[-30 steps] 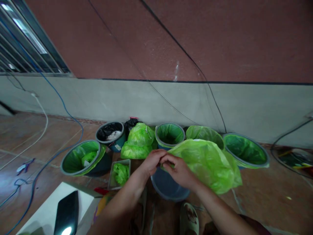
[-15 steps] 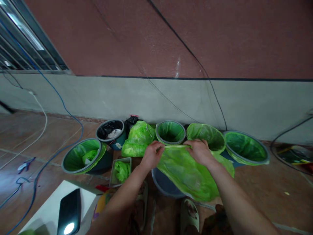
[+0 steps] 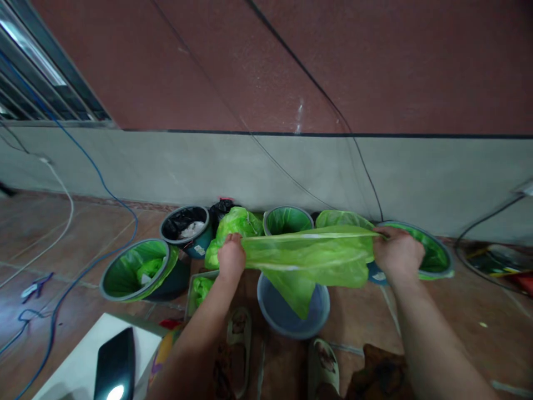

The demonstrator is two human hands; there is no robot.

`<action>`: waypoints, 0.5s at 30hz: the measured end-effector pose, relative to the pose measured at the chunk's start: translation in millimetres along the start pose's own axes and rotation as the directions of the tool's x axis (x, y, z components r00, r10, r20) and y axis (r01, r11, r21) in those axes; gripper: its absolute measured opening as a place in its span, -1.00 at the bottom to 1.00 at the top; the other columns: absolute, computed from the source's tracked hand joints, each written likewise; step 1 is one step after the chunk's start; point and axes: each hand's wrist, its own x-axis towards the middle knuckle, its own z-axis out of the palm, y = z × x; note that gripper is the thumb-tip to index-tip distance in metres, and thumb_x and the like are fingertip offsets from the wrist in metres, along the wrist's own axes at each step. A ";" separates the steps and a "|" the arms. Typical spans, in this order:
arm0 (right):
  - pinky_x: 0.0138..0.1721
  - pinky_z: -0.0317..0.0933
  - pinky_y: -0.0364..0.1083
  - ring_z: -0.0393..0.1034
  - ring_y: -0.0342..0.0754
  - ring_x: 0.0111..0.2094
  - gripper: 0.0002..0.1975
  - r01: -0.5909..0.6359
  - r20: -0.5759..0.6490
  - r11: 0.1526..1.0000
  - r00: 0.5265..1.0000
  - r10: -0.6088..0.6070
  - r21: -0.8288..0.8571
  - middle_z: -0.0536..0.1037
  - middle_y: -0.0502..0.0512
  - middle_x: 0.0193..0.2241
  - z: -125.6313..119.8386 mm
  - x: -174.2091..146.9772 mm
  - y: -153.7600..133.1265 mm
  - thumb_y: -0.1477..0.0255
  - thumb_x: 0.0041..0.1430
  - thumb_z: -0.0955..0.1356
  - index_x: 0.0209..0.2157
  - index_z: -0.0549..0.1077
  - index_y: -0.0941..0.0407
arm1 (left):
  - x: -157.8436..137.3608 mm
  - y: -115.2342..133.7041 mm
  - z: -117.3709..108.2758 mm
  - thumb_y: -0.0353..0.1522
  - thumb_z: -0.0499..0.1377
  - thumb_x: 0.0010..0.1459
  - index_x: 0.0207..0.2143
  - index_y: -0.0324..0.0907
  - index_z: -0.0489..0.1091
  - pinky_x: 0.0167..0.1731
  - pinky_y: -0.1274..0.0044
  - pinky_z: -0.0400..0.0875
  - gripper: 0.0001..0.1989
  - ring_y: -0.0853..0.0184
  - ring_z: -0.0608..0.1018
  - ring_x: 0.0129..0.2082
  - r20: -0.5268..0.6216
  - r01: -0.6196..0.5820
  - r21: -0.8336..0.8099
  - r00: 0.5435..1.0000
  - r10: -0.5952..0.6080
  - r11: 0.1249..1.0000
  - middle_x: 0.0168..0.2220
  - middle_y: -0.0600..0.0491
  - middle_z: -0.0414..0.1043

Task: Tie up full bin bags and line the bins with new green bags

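Observation:
A green plastic bag is stretched sideways between my two hands. My left hand is closed on one end of its edge, and my right hand grips the opposite end. One corner of the bag hangs down over a grey-blue bin that stands between my feet; the bag covers part of that bin's opening. Behind the bag, a bin lined in green is partly hidden, as is another green liner beside it.
More lined bins stand along the wall: a green-lined one and a black-lined one at left, another green-lined one at right. A phone with its light on lies on a white box. A blue cable crosses the floor.
My hands have moved apart, the left to the left and the right to the right. The bag, which hung down, is now pulled out wide, uncovering more of the bin below.

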 end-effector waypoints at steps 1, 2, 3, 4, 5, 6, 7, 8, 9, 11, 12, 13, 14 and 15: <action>-0.28 0.24 0.00 0.49 0.14 -0.27 -0.67 -0.028 -0.017 1.000 0.999 0.028 0.013 0.61 0.28 -0.21 -1.9 0.8 1.0 0.45 0.15 0.25 -0.15 0.60 0.18 | 2.2 -1.4 -0.2 -0.51 -0.05 0.27 -0.04 -0.24 0.43 -0.23 0.51 0.41 -0.67 0.25 0.60 -0.22 -0.012 0.025 -0.005 1.000 -0.025 1.000 -0.08 -0.14 0.50; -0.26 0.25 0.02 0.49 0.16 -0.24 -0.66 -0.048 -0.035 0.998 0.998 0.049 0.033 0.60 0.31 -0.19 -3.2 1.6 2.0 0.46 0.15 0.25 -0.14 0.59 0.20 | 4.1 -2.5 -0.2 -0.52 -0.05 0.25 -0.04 -0.25 0.42 -0.22 0.51 0.41 -0.67 0.24 0.60 -0.21 -0.021 0.048 -0.009 0.999 -0.049 0.999 -0.09 -0.15 0.51; -0.25 0.25 0.03 0.49 0.18 -0.22 -0.65 -0.050 -0.050 0.997 0.997 0.053 0.055 0.60 0.34 -0.18 -3.7 2.4 3.2 0.46 0.15 0.25 -0.13 0.59 0.21 | 5.7 -3.4 0.1 -0.53 -0.05 0.24 -0.04 -0.27 0.42 -0.22 0.50 0.42 -0.66 0.23 0.60 -0.21 -0.029 0.070 -0.013 0.997 -0.070 0.997 -0.11 -0.15 0.52; -0.24 0.26 0.05 0.49 0.21 -0.22 -0.64 -0.053 -0.059 0.996 0.997 0.058 0.078 0.60 0.36 -0.19 -3.5 3.4 4.7 0.45 0.14 0.25 -0.13 0.59 0.22 | 7.2 -4.1 0.5 -0.54 -0.05 0.22 -0.04 -0.28 0.42 -0.21 0.49 0.42 -0.66 0.22 0.60 -0.20 -0.036 0.086 -0.020 0.996 -0.086 0.996 -0.12 -0.16 0.53; -0.24 0.26 0.07 0.49 0.23 -0.23 -0.64 -0.063 -0.059 0.992 0.996 0.070 0.106 0.60 0.37 -0.22 -2.8 4.6 6.4 0.44 0.14 0.25 -0.14 0.59 0.23 | 8.5 -4.8 0.8 -0.54 -0.04 0.21 -0.05 -0.29 0.42 -0.20 0.48 0.42 -0.66 0.21 0.60 -0.20 -0.042 0.097 -0.031 0.994 -0.098 0.995 -0.13 -0.16 0.53; -0.26 0.26 0.08 0.49 0.23 -0.26 -0.65 -0.081 -0.045 0.985 0.995 0.089 0.152 0.60 0.36 -0.26 -1.9 6.0 8.0 0.43 0.12 0.27 -0.15 0.59 0.22 | 9.9 -5.4 0.7 -0.54 -0.05 0.21 -0.06 -0.30 0.42 -0.20 0.47 0.42 -0.66 0.19 0.60 -0.19 -0.046 0.107 -0.047 0.993 -0.109 0.993 -0.14 -0.16 0.54; -0.28 0.27 0.08 0.49 0.21 -0.31 -0.66 -0.107 -0.027 0.969 0.993 0.116 0.223 0.61 0.35 -0.31 -1.2 7.4 9.3 0.43 0.10 0.28 -0.17 0.60 0.23 | 11.6 -6.2 0.0 -0.54 -0.04 0.20 -0.06 -0.30 0.43 -0.19 0.46 0.41 -0.66 0.18 0.60 -0.19 -0.044 0.120 -0.069 0.991 -0.123 0.990 -0.15 -0.16 0.55; -0.32 0.28 0.07 0.48 0.19 -0.36 -0.67 -0.131 -0.009 0.938 0.990 0.142 0.320 0.61 0.34 -0.36 -0.9 8.7 9.8 0.43 0.07 0.30 -0.19 0.60 0.24 | 13.5 -7.0 -1.5 -0.53 -0.03 0.20 -0.07 -0.29 0.45 -0.19 0.46 0.41 -0.66 0.18 0.60 -0.21 -0.037 0.139 -0.100 0.989 -0.144 0.985 -0.17 -0.16 0.56; -0.36 0.30 0.06 0.47 0.16 -0.41 -0.68 -0.137 -0.011 0.894 0.987 0.157 0.427 0.60 0.32 -0.39 -1.3 9.6 9.5 0.45 0.05 0.30 -0.20 0.59 0.25 | 15.8 -8.1 -3.6 -0.51 -0.02 0.19 -0.09 -0.28 0.46 -0.19 0.45 0.41 -0.67 0.18 0.60 -0.22 -0.032 0.160 -0.142 0.986 -0.166 0.977 -0.20 -0.14 0.57; -0.36 0.33 0.03 0.49 0.13 -0.39 -0.67 -0.047 -0.140 0.801 0.977 0.162 0.597 0.61 0.33 -0.35 -3.5 9.1 6.3 0.48 0.03 0.29 -0.19 0.57 0.26 | 20.7 -10.4 -8.7 -0.46 -0.01 0.21 -0.10 -0.26 0.48 -0.19 0.46 0.41 -0.68 0.19 0.59 -0.25 -0.088 0.189 -0.244 0.972 -0.216 0.951 -0.25 -0.10 0.57; -0.30 0.36 0.03 0.51 0.13 -0.33 -0.65 0.043 -0.260 0.779 0.953 0.156 0.625 0.61 0.34 -0.29 -4.6 7.2 3.9 0.49 0.04 0.27 -0.16 0.55 0.27 | 22.7 -11.5 -10.4 -0.44 -0.02 0.22 -0.08 -0.25 0.47 -0.18 0.47 0.40 -0.67 0.21 0.58 -0.24 -0.164 0.185 -0.295 0.957 -0.241 0.937 -0.24 -0.09 0.57; -0.23 0.37 0.03 0.52 0.13 -0.25 -0.63 0.124 -0.363 0.787 0.922 0.134 0.605 0.60 0.34 -0.23 -4.9 4.2 1.8 0.51 0.05 0.25 -0.12 0.54 0.26 | 24.0 -12.3 -10.8 -0.43 -0.04 0.23 -0.04 -0.24 0.45 -0.15 0.48 0.40 -0.65 0.23 0.57 -0.22 -0.256 0.169 -0.332 0.931 -0.262 0.928 -0.20 -0.08 0.57; -0.18 0.36 0.02 0.52 0.12 -0.20 -0.62 0.163 -0.394 0.823 0.916 0.079 0.544 0.60 0.33 -0.20 -3.9 0.3 0.4 0.53 0.06 0.23 -0.11 0.52 0.24 | 24.1 -12.8 -9.5 -0.44 -0.06 0.24 0.00 -0.23 0.43 -0.13 0.49 0.39 -0.63 0.25 0.56 -0.19 -0.331 0.154 -0.343 0.904 -0.272 0.927 -0.15 -0.08 0.56; -0.19 0.37 0.02 0.52 0.10 -0.22 -0.62 0.162 -0.343 0.870 0.939 0.008 0.465 0.61 0.31 -0.23 -1.6 -4.3 0.4 0.55 0.05 0.22 -0.13 0.53 0.22 | 22.9 -13.0 -6.3 -0.45 -0.07 0.24 0.02 -0.23 0.41 -0.11 0.49 0.39 -0.62 0.25 0.56 -0.17 -0.351 0.150 -0.319 0.899 -0.264 0.936 -0.13 -0.09 0.55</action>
